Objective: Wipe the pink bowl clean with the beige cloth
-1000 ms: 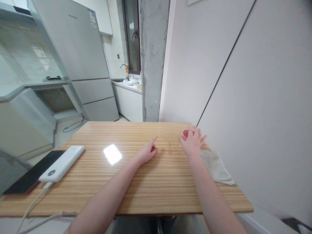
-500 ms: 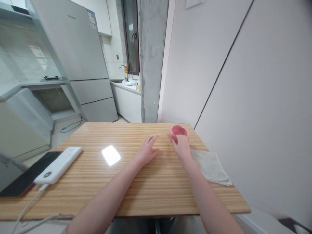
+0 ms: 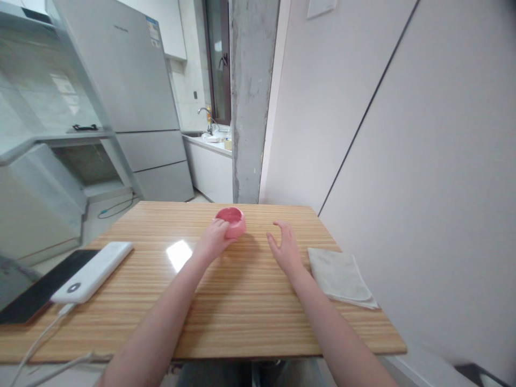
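A small pink bowl [image 3: 230, 220] sits near the far edge of the wooden table [image 3: 226, 301], held at its near side by my left hand [image 3: 212, 243]. To the right of the bowl, my right hand [image 3: 284, 249] hovers with fingers spread and nothing in it, a short gap away from the bowl. A folded grey cloth [image 3: 337, 276] lies just right of my right hand, by the table's right edge.
A white power bank [image 3: 91, 271] with a cable lies at the table's left, beside a black phone [image 3: 38, 293]. A white wall runs along the right. Beyond the table stand a concrete pillar [image 3: 250, 97], a fridge [image 3: 129, 91] and a kitchen counter with a tap.
The pink bowl moved left from the far right corner toward the table's middle. My right hand let go of it and my left hand took hold of it.
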Available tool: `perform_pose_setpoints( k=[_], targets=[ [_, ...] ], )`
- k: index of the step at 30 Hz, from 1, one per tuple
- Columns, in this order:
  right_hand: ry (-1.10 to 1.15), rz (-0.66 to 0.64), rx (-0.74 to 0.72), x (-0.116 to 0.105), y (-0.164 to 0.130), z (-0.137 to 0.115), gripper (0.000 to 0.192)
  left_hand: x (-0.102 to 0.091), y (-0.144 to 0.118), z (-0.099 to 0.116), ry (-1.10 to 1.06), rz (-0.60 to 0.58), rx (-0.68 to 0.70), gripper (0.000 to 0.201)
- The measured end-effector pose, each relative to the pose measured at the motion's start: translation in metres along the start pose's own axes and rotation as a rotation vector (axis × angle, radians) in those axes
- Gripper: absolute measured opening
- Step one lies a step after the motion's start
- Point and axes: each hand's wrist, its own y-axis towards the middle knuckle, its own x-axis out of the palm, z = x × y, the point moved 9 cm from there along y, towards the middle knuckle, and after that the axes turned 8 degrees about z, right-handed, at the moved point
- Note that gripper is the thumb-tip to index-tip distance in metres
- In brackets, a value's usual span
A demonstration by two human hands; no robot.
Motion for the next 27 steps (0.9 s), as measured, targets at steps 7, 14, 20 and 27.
perform_pose_setpoints(
  k=[7,14,20,27],
  targets=[
    [-0.070,-0.179,0.065,0.025,-0.004,0.013,0.018,-0.059,-0.023,-0.120,0.480,0.145,-0.334,0.021],
    [-0.586,-0.204,0.406,-0.022,-0.001,0.080,0.019,-0.063,-0.051,-0.159,0.550,0.125,-0.507,0.030],
    [-0.809,-0.361,0.616,-0.046,-0.017,0.117,0.036,-0.057,-0.054,-0.167,0.547,0.087,-0.535,0.031],
    [-0.757,-0.491,0.645,-0.029,-0.035,0.133,0.035,-0.052,-0.058,-0.163,0.537,0.050,-0.540,0.033]
  ],
)
